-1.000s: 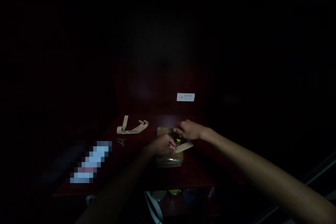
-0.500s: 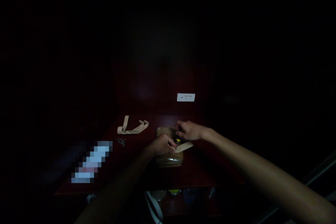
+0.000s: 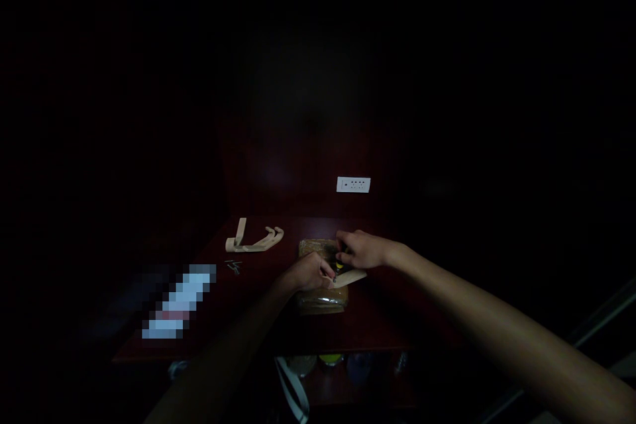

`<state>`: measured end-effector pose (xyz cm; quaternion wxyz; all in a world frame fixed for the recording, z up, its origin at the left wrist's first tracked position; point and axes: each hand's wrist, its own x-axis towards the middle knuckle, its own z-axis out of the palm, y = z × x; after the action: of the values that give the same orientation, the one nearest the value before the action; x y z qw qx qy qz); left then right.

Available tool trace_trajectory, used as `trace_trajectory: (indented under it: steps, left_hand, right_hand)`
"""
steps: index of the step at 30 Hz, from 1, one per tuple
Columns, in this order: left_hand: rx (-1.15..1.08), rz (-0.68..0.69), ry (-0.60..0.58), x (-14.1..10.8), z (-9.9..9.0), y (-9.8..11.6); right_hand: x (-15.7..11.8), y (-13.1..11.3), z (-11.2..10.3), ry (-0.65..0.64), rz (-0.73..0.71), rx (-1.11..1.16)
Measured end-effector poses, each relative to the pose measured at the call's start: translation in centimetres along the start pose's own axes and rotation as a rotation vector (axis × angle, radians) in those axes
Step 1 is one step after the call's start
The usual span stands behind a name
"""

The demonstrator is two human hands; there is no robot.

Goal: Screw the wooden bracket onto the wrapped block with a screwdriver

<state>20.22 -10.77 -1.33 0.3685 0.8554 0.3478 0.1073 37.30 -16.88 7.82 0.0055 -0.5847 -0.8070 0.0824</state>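
My right hand [image 3: 362, 248] is closed around a screwdriver [image 3: 339, 265]; only a yellow band and a dark part of it show below the fingers. Its lower end points down at a pale wooden piece [image 3: 352, 277]. The fingers of my left hand [image 3: 312, 271] pinch that wooden piece near its left end, beside the screwdriver's lower end. A small dark spot, perhaps a screw, shows by the left fingertips. Underneath lies a plastic-wrapped brown package [image 3: 322, 301], partly hidden by my hands.
Left of the package, a pale wooden hook-shaped assembly [image 3: 256, 246] lies on the dark red table [image 3: 248, 318]. Several screws [image 3: 233, 266] are scattered in front of it. A pixelated bright sheet [image 3: 181, 301] lies at the left. A white socket panel [image 3: 353, 185] is on the back wall.
The view has shifted slightly, so everything sits a little further right. Both hands keep their holds at the wooden piece; any turning of the screwdriver is too small to make out.
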Motion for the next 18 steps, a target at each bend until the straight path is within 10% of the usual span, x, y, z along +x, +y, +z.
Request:
trace_trajectory:
  steps: [18]
  left_hand:
    - [0.003, -0.012, 0.001, -0.2, 0.0, 0.3]
  right_hand:
    - [0.4, -0.2, -2.0, -0.277, 0.043, 0.163]
